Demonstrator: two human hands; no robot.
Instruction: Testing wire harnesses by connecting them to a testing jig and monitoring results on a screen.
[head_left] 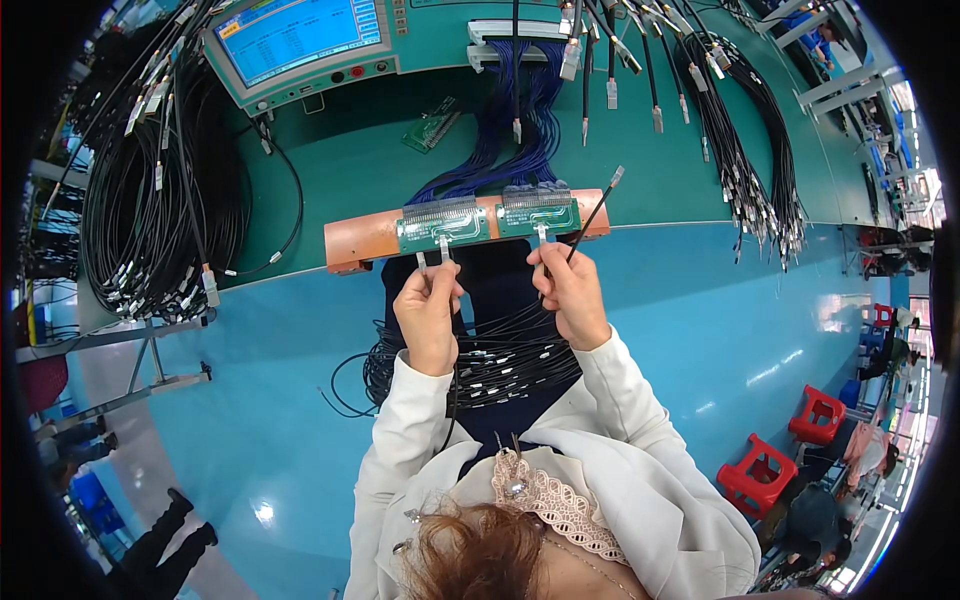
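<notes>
My left hand [428, 312] is closed on a black cable, and its silver connector [444, 245] meets the front edge of the left green circuit board [415, 232]. A second silver connector [421, 260] sticks up beside those fingers. My right hand [572, 290] pinches a black cable whose connector [542, 232] touches the right circuit board [562, 217]. A further cable end [598, 208] slants up and right from this hand. Both boards rest on a copper-coloured fixture [362, 238], with blue-purple wires [545, 130] running back from them. Whether the connectors are fully seated I cannot tell.
A bundle of black cables [490, 360] lies across my lap. More cables hang in bundles at left [160, 210] and right [745, 150] of the green bench [640, 190]. Behind stands a tester with a screen [300, 40]. A small loose board [432, 125] lies nearby. Red stools [758, 475] stand right.
</notes>
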